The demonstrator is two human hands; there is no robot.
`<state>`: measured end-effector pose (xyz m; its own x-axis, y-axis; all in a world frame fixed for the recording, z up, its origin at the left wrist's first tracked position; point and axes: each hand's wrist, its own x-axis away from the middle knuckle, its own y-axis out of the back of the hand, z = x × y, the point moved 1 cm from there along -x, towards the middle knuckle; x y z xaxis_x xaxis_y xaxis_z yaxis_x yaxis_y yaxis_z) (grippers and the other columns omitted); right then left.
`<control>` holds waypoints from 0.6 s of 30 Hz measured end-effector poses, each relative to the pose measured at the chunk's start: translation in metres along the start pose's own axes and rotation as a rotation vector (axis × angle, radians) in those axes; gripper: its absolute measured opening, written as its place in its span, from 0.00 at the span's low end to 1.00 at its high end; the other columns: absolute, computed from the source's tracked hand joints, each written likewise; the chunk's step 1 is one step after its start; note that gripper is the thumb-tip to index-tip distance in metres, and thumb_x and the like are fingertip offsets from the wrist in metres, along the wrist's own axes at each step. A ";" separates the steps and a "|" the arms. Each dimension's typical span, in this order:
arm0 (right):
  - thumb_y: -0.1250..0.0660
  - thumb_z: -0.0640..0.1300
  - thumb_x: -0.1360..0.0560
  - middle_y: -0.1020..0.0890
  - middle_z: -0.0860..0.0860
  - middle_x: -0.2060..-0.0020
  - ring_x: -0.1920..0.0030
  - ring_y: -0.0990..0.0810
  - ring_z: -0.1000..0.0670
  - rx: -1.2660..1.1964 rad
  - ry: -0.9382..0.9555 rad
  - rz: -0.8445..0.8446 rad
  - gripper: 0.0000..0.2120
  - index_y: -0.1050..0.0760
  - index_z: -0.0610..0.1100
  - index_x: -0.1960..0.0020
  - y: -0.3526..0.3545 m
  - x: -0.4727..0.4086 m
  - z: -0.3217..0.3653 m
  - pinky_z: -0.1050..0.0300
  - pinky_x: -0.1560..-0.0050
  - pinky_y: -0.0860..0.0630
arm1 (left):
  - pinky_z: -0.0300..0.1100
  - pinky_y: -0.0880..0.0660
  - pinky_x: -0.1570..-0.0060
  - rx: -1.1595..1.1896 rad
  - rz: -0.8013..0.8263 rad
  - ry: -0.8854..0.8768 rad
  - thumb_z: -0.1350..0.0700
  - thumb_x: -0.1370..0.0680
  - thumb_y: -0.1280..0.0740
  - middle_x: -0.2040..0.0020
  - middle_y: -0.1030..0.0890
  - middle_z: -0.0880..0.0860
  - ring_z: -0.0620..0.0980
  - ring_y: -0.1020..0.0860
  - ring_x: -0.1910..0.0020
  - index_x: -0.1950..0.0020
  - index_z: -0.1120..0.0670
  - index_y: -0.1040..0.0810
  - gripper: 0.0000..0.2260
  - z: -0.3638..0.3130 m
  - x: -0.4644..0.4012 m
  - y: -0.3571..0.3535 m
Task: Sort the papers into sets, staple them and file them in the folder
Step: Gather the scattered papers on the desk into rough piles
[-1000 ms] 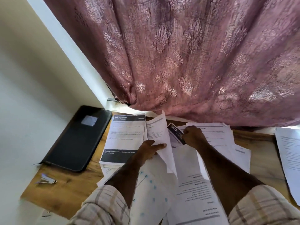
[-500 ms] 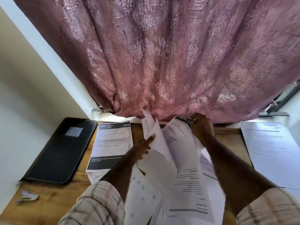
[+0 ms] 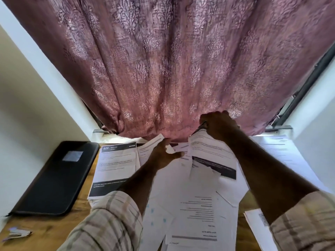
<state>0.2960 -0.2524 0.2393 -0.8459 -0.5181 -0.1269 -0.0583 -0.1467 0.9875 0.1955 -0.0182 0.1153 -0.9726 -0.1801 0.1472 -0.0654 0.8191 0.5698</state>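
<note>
Now the right hand (image 3: 218,124) has lifted one printed sheet (image 3: 212,151) by its far edge until the hand is up against the hem of the curtain (image 3: 163,69); half a second ago the same sheet, pinched in the same fingers, was raised less high, and a second ago it lay nearly flat among the other papers. The left hand (image 3: 164,156) has moved with it: it presses down a curled sheet (image 3: 150,144) just right of the 922 sheet (image 3: 116,165), fingers only loosely bent. Judged from this, one sheet is being separated from the heap for a set; sorting is in progress, and stapling and filing are not yet started. Count: two hands; one black folder (image 3: 52,178), closed, lying left of the 922 sheet on the wooden surface (image 3: 45,230); one small metallic object (image 3: 17,234), possibly the stapler, nearer the camera than the folder, too blurred to confirm; one 922 sheet with dark header and footer bands; one lifted sheet with a dark band. The loose heap (image 3: 195,205) right of the 922 sheet overlaps too much to count. At least two further sheets (image 3: 282,156) lie well right of the heap.
</note>
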 end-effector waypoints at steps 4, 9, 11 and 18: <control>0.32 0.45 0.23 0.13 0.54 0.51 0.52 0.15 0.45 -0.156 0.097 -0.028 0.11 0.23 0.61 0.46 0.015 -0.020 0.018 0.48 0.46 0.18 | 0.50 0.20 0.35 0.063 0.064 -0.101 0.37 0.29 0.21 0.39 0.15 0.43 0.48 0.17 0.39 0.38 0.45 0.19 0.23 -0.007 -0.012 -0.007; 0.33 0.47 0.23 0.15 0.50 0.47 0.44 0.19 0.41 0.084 0.216 -0.259 0.10 0.20 0.54 0.42 0.022 -0.030 0.060 0.43 0.36 0.32 | 0.55 0.15 0.48 0.598 0.023 -0.101 0.66 0.19 0.29 0.42 0.13 0.55 0.58 0.14 0.44 0.36 0.63 0.19 0.12 -0.015 0.003 0.021; 0.35 0.43 0.24 0.19 0.43 0.39 0.36 0.23 0.37 0.249 0.204 -0.534 0.17 0.21 0.47 0.36 0.015 -0.028 0.082 0.37 0.33 0.35 | 0.50 0.15 0.57 0.718 -0.070 0.006 0.64 0.17 0.32 0.45 0.12 0.54 0.59 0.13 0.48 0.36 0.58 0.19 0.10 -0.010 0.007 0.039; 0.34 0.37 0.27 0.32 0.35 0.22 0.23 0.34 0.33 0.234 0.250 -0.412 0.22 0.22 0.43 0.33 -0.069 -0.032 0.181 0.29 0.22 0.48 | 0.48 0.16 0.60 0.839 -0.286 0.240 0.58 0.14 0.34 0.46 0.12 0.54 0.55 0.12 0.51 0.39 0.56 0.19 0.07 0.078 0.027 0.119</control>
<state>0.2312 -0.0735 0.1926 -0.5775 -0.6466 -0.4985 -0.4998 -0.2028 0.8421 0.1442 0.1170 0.1239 -0.8280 -0.4682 0.3087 -0.5284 0.8357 -0.1496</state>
